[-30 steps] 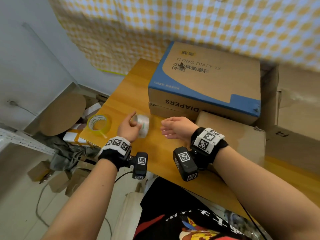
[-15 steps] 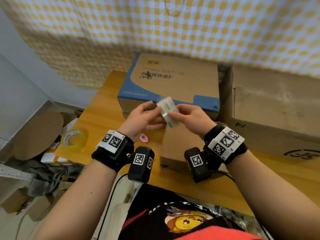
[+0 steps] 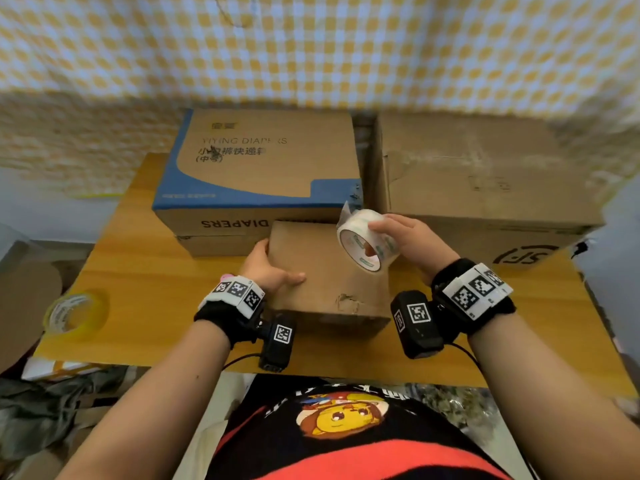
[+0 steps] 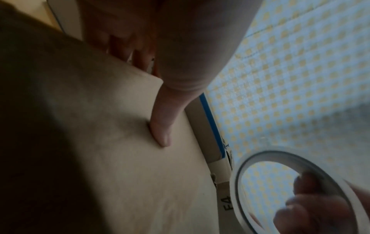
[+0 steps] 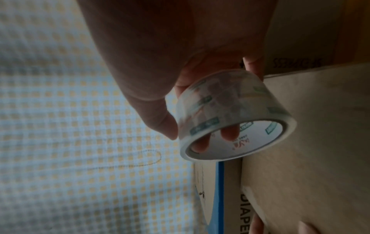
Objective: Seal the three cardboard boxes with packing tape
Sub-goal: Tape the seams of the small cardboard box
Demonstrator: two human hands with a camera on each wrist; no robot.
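Observation:
A small plain cardboard box [image 3: 325,271] sits at the front middle of the wooden table [image 3: 156,306]. My left hand [image 3: 273,268] grips its left edge, thumb [image 4: 162,126] flat on the top and fingers down the side. My right hand [image 3: 384,233] holds a clear packing tape roll [image 3: 367,240] just above the box's far right corner, fingers inside the core [image 5: 230,134] and thumb outside. A short loose tape end sticks up from the roll. Behind stand a blue-and-brown diaper box [image 3: 263,168] and a large brown box [image 3: 478,181].
A yellow-tinted tape roll [image 3: 74,313] lies near the table's front left corner. A yellow checked cloth [image 3: 311,46] hangs behind the boxes. Cardboard scraps and clutter lie on the floor at the left. Bare tabletop shows left of the small box.
The tape roll went from my left hand, through both hands, into my right hand alone. My left hand dropped onto the small box's left edge. The view swung right.

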